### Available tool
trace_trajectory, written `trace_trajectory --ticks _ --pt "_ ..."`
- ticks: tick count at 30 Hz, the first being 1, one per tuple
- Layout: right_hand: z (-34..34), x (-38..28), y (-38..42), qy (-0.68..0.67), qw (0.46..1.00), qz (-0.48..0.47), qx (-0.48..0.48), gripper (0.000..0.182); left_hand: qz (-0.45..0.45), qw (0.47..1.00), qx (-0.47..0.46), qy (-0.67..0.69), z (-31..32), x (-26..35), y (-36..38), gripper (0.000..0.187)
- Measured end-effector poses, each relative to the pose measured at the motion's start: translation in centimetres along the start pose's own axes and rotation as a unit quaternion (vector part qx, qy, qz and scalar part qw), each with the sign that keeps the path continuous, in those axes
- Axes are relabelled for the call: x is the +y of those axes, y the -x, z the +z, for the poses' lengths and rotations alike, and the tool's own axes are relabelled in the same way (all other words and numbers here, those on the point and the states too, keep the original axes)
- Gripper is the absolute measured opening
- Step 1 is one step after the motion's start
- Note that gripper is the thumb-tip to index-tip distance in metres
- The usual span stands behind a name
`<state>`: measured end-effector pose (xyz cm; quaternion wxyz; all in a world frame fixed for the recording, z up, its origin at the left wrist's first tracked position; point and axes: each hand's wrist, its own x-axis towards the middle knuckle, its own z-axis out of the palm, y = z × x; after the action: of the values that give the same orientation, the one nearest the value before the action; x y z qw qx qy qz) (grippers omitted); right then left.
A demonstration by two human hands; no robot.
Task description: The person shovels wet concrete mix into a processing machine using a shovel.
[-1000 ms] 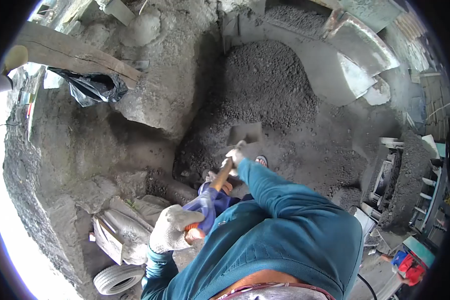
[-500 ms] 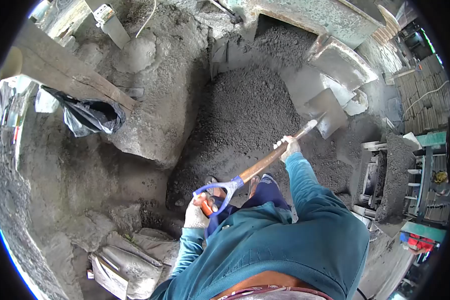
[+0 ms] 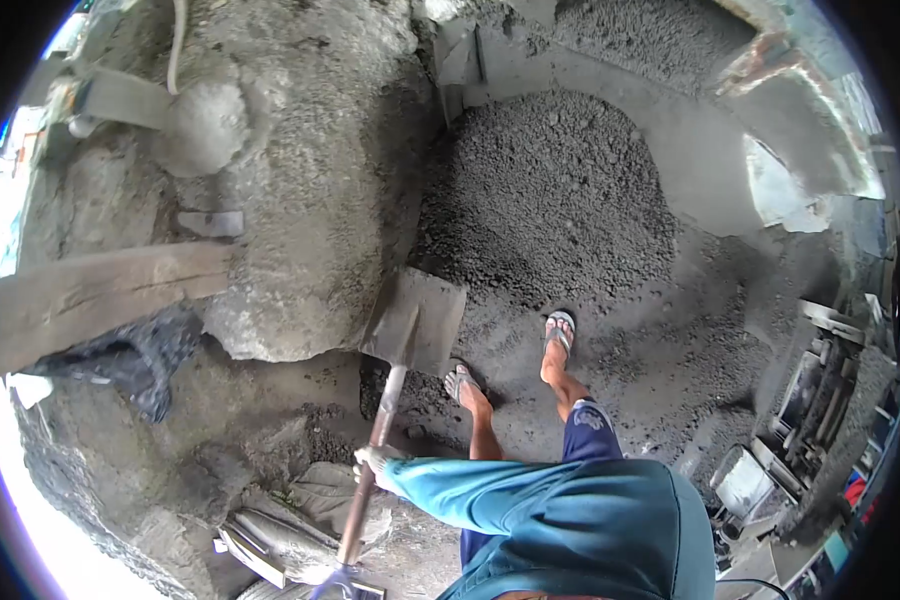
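My right hand, in a pale glove, is wrapped round the wooden shaft of a shovel. The shovel's flat, dusty metal blade hangs beside the edge of the rough concrete block, near my left foot, with no load visible on it. Its blue handle is partly cut off by the bottom edge of the view. My left hand is out of sight. Beyond my feet lies a broad heap of dark, crumbly grey material.
A rough concrete block rises on the left, with a wooden beam and a black plastic bag by it. My sandalled feet stand on the dusty floor. Machinery with rollers is at the right.
The shovel has swung from the right across to the left, its blade now by the concrete block. My right hand moved with it. My left hand, earlier on the handle, has left view.
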<state>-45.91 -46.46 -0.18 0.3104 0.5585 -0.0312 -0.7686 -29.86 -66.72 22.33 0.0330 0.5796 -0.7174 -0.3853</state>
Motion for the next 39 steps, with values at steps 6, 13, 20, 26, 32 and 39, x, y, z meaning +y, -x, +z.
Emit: trace_trajectory --ticks 6,13,20,26,32,39 --pt "-11.5 -39.5 -15.4 -0.148 0.93 -0.237 -0.24 0.013 0.089 0.976 -0.194 0.032 37.8 5.1 1.5 0.04" --pt "-18.0 -35.7 -6.0 -0.099 0.951 -0.292 0.017 0.014 -0.016 0.982 -0.127 0.141 32.8 -10.6 1.1 0.046" --pt "-23.8 -27.9 7.3 -0.158 0.916 -0.362 0.063 0.023 -0.048 0.976 -0.211 0.034 27.2 -10.0 1.5 0.051" --pt "-28.8 -27.4 26.4 -0.298 0.8 -0.513 0.094 0.025 -0.112 0.878 -0.464 -0.025 33.7 -5.5 8.3 0.071" --pt "-34.0 -29.0 49.5 -0.324 0.617 -0.714 -0.065 0.007 0.036 0.729 -0.683 -0.003 37.4 4.9 31.2 0.061" --pt "-44.0 -28.7 68.0 -0.334 0.438 -0.812 -0.193 0.015 0.629 0.217 -0.712 0.223 32.8 13.1 54.3 0.04"
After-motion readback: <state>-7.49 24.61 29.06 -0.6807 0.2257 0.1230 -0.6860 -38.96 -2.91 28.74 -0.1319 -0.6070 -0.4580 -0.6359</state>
